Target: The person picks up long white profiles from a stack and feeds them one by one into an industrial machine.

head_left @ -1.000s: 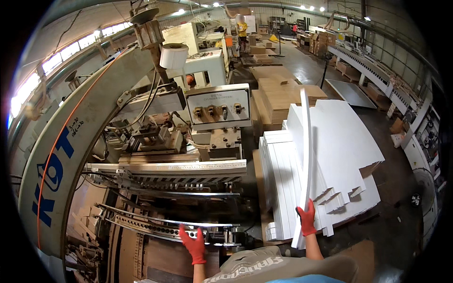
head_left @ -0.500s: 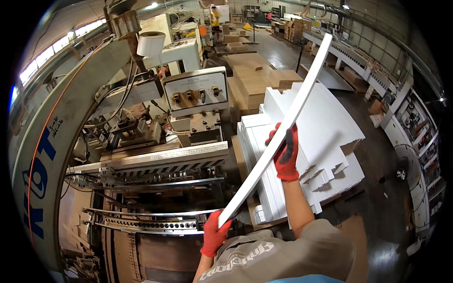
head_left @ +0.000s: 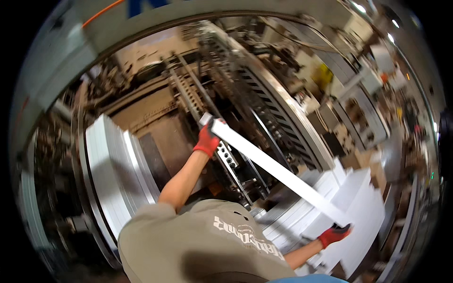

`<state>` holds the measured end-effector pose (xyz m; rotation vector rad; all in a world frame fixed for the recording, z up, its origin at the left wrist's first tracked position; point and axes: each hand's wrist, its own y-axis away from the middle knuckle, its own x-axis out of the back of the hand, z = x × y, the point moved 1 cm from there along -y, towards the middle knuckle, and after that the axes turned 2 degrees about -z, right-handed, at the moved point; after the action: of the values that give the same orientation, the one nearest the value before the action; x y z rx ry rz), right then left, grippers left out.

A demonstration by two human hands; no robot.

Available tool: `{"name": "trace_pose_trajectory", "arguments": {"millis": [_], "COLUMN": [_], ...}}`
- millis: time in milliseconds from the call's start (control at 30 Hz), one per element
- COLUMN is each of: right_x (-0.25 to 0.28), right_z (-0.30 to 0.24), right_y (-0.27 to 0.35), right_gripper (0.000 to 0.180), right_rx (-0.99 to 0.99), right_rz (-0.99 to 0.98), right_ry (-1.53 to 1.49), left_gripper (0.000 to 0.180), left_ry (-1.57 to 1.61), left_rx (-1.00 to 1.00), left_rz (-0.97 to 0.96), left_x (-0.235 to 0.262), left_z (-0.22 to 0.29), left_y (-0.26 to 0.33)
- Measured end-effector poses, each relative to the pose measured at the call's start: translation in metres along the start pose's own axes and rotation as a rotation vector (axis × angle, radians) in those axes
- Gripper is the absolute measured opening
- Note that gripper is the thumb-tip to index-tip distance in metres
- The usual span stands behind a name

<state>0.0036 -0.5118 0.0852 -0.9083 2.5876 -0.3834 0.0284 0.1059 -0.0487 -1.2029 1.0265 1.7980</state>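
Observation:
A long, narrow white board (head_left: 278, 172) stretches between my two red-gloved hands. Near its far left end, my left hand (head_left: 207, 137) is closed on it, above the metal rail with holes (head_left: 227, 155). My right hand (head_left: 336, 234) grips the opposite end at the lower right, over the stack of white boards (head_left: 361, 200). Its glove has a dark palm, and the fingertips are partly hidden by the board. The board slants down from left to right across the front of the machine.
Another stack of white boards (head_left: 111, 165) stands at the left. A striped metal beam (head_left: 278, 108) crosses the machine behind the held board. A control box (head_left: 361, 113) sits at the right, and a large pale machine arm (head_left: 160, 19) arches overhead.
The view has swung left toward the machine, bringing the left stack into sight. The white board has turned from pointing up and right to slanting down right. My right hand has slid to its end.

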Motion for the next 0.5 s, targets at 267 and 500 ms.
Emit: {"name": "trace_pose_trajectory", "arguments": {"millis": [267, 500], "right_x": [-0.064, -0.156], "right_z": [0.079, 0.137], "right_y": [0.120, 0.196], "right_gripper": [0.020, 0.019], "right_rx": [-0.587, -0.763], "right_rz": [-0.509, -0.609], "right_ry": [0.003, -0.025], "left_gripper": [0.032, 0.036], "left_ry": [-0.864, -3.292], "left_rx": [-0.040, -0.233], "left_rz": [0.276, -0.468], "left_x": [-0.019, -0.037], "left_z": [-0.086, -0.122], "left_y": [-0.074, -0.128]}}
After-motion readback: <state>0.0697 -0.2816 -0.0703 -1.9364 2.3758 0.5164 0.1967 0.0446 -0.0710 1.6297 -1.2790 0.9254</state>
